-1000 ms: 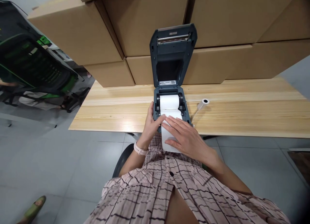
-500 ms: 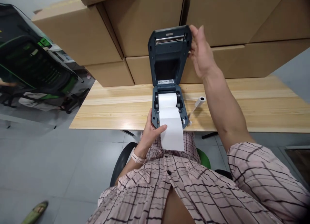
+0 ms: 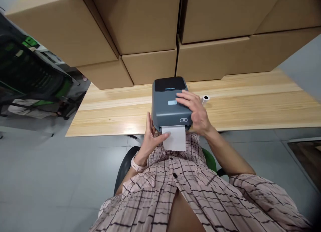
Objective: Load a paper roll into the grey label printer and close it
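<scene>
At the far left, a black and green chair (image 3: pixel 30 68) is being seen on the grey floor (image 3: pixel 50 178), off the end of the bench (image 3: pixel 250 101). Brown boxes (image 3: pixel 140 21) are being carried along the back of the bench, stacked in at least 2 layers.

The left hand (image 3: pixel 151 136) is being held upright at the bench's front edge, just beside the left wall of the printer (image 3: pixel 170 105), with 1 pale watch (image 3: pixel 137 165) being worn on the wrist. Its grip is being held wide: the fingers are pointing up along that wall, and only the thumb is being laid on the left edge of the paper (image 3: pixel 174 138). Whether the fingers are touching the wall cannot be told.

The printer is sitting at the middle of the bench's front edge with its lid shut. The paper is hanging out of the front slot, white and blank, above the checked shirt (image 3: pixel 190 198).

The right hand (image 3: pixel 194 111) is being laid palm-down on the right half of the lid, fingers spread toward a pale blue button, thumb down at the front right corner. Its grip is wide, with nothing being enclosed.

Just behind this hand, 1 small white core (image 3: pixel 206 98) is lying on the bench, near the printer. A green seat (image 3: pixel 209 160) is being glimpsed below the right forearm.
</scene>
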The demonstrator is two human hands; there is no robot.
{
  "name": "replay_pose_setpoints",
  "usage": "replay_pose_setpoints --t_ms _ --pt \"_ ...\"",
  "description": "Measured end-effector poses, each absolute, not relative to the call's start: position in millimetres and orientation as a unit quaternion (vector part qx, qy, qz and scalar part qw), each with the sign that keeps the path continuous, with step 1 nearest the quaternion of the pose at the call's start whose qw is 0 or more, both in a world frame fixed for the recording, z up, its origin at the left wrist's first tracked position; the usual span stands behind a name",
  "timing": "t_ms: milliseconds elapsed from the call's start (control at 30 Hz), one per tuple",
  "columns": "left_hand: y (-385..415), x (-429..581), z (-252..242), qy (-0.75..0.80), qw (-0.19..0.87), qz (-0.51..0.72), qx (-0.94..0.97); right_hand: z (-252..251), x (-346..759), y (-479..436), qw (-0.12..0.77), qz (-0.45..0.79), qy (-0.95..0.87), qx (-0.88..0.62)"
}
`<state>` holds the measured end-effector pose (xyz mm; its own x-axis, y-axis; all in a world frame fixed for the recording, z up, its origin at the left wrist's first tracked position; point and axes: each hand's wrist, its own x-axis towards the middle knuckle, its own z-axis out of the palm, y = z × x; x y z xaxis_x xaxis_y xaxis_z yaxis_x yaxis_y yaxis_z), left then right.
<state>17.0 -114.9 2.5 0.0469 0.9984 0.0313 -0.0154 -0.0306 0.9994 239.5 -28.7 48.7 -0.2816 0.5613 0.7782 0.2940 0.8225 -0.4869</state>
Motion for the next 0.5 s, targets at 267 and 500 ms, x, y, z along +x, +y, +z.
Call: replay_pose_setpoints --t_ms 267,500 --pt "-96.4 18.8 2.3 0.476 0.471 0.578 0.467 13.1 232.8 -49.1 0.570 0.074 -0.764 -0.293" --pt "-87.6 31.4 14.2 0.504 0.464 0.554 0.473 -3.5 225.4 -54.1 0.589 0.047 -0.746 -0.306"
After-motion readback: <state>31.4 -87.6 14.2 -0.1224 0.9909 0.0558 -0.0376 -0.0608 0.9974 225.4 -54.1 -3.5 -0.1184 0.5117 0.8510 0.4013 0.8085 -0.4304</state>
